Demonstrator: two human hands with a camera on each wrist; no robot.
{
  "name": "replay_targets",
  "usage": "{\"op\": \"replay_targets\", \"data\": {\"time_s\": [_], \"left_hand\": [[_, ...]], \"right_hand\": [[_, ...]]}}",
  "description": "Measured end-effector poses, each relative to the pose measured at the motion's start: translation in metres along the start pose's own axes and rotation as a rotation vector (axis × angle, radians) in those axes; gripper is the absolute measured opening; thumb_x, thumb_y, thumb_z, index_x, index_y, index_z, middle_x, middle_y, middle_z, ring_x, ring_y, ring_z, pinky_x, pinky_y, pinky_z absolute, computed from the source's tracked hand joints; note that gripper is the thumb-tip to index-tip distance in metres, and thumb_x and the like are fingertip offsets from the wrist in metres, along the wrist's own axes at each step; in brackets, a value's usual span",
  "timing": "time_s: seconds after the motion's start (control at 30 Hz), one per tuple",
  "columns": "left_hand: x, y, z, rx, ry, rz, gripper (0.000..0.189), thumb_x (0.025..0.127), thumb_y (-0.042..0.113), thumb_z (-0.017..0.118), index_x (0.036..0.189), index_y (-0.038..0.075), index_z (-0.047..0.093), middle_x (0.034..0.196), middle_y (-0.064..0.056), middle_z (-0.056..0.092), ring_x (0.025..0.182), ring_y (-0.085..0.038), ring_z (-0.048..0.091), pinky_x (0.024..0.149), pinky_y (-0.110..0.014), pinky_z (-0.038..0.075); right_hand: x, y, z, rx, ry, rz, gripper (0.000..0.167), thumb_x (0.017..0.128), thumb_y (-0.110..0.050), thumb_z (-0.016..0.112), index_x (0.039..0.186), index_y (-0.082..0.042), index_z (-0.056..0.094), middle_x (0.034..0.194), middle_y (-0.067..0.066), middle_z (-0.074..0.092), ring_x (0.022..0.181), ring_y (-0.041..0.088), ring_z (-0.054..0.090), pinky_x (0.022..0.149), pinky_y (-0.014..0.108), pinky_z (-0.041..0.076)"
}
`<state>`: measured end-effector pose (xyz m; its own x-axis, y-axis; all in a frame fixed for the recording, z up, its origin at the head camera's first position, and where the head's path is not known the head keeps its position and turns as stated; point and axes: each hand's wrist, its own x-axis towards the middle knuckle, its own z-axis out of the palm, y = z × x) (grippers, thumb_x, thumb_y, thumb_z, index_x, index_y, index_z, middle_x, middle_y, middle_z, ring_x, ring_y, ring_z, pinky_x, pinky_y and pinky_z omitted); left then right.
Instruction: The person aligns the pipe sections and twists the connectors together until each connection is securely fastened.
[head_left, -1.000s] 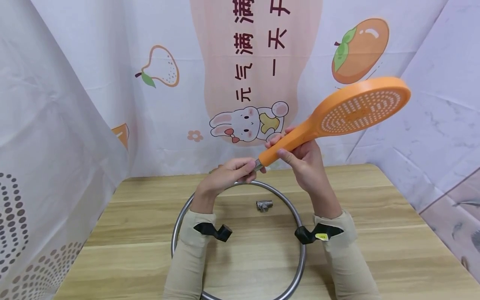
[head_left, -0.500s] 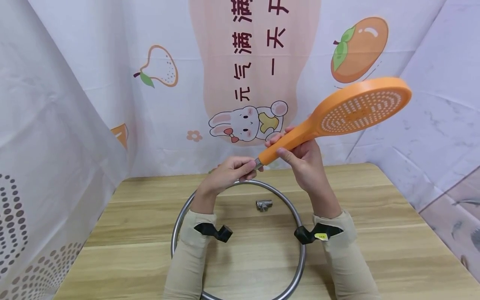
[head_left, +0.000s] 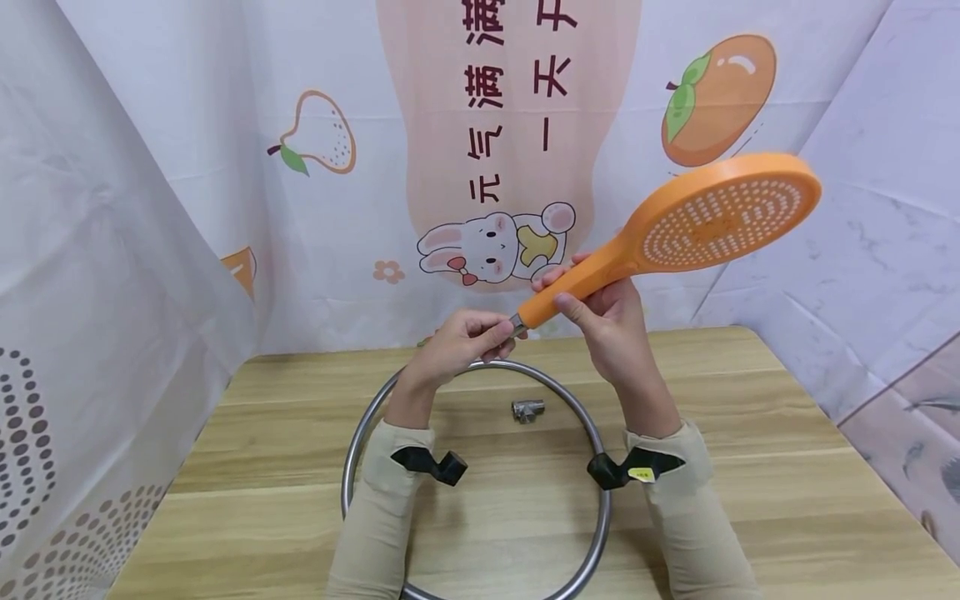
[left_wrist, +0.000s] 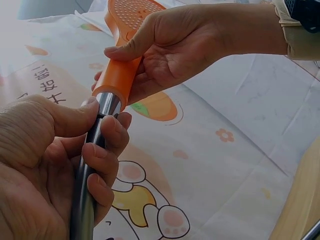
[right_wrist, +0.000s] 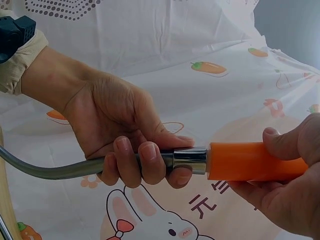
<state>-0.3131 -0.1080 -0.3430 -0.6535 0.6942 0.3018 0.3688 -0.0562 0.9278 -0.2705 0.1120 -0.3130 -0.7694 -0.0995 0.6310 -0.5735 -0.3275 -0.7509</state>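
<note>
An orange shower head [head_left: 712,218] is held up above the table, tilted, its dotted spray face toward the head camera. My right hand [head_left: 611,329] grips its handle [right_wrist: 250,161], thumb on the near side. At the handle's lower end my left hand [head_left: 468,346] grips the end of a grey shower hose [right_wrist: 60,172], thumb and fingers around its chrome connector [right_wrist: 190,160]. In the right wrist view the connector meets the handle end; how far it is screwed in cannot be seen. The hose loops down onto the table.
Inside the hose loop a small metal tee fitting [head_left: 528,411] lies on the wooden table [head_left: 255,467]. A printed cloth curtain [head_left: 337,250] hangs behind the table's far edge, with more cloth at both sides.
The left hand's fingers have shifted slightly around the hose connector. The right hand and shower head have stayed almost in place.
</note>
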Motion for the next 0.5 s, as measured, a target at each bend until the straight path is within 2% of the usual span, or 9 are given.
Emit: {"op": "replay_targets", "data": {"time_s": [0.2,0.27,0.4,0.5], "left_hand": [[-0.0001,-0.0009,-0.0015,0.015,-0.015,-0.007,0.036,0.108,0.024,0.052,0.111,-0.008,0.068,0.075,-0.005,0.052,0.064,-0.016,0.041,0.059,-0.023,0.034],[-0.001,-0.0006,-0.0019,0.009,-0.051,-0.024,0.036,0.109,0.026,0.05,0.109,-0.006,0.065,0.076,-0.006,0.051,0.064,-0.015,0.041,0.061,-0.025,0.033],[-0.0029,-0.0004,-0.0021,-0.012,-0.154,-0.053,0.048,0.107,0.042,0.043,0.102,-0.005,0.055,0.076,-0.005,0.052,0.063,-0.016,0.037,0.064,-0.027,0.03],[-0.0017,-0.0012,-0.0021,-0.015,-0.208,-0.046,0.057,0.107,0.048,0.038,0.109,-0.006,0.056,0.076,-0.003,0.054,0.061,-0.017,0.034,0.062,-0.026,0.029]], "right_hand": [[0.0003,0.0009,-0.0001,-0.011,0.009,0.011,0.042,0.095,0.015,0.058,0.126,-0.01,0.047,0.11,0.008,0.069,0.108,0.025,0.071,0.104,0.036,0.053],[0.0003,0.0009,-0.0004,-0.016,0.002,0.014,0.042,0.095,0.015,0.058,0.126,-0.01,0.047,0.11,0.008,0.069,0.107,0.025,0.071,0.104,0.036,0.053],[-0.0002,0.0007,-0.0014,-0.011,-0.036,0.018,0.043,0.094,0.017,0.057,0.127,-0.008,0.046,0.11,0.009,0.069,0.106,0.023,0.071,0.103,0.037,0.054],[-0.0001,0.0001,-0.0021,0.0,-0.075,0.015,0.042,0.094,0.016,0.058,0.128,-0.006,0.046,0.11,0.008,0.069,0.106,0.023,0.071,0.103,0.037,0.054]]}}
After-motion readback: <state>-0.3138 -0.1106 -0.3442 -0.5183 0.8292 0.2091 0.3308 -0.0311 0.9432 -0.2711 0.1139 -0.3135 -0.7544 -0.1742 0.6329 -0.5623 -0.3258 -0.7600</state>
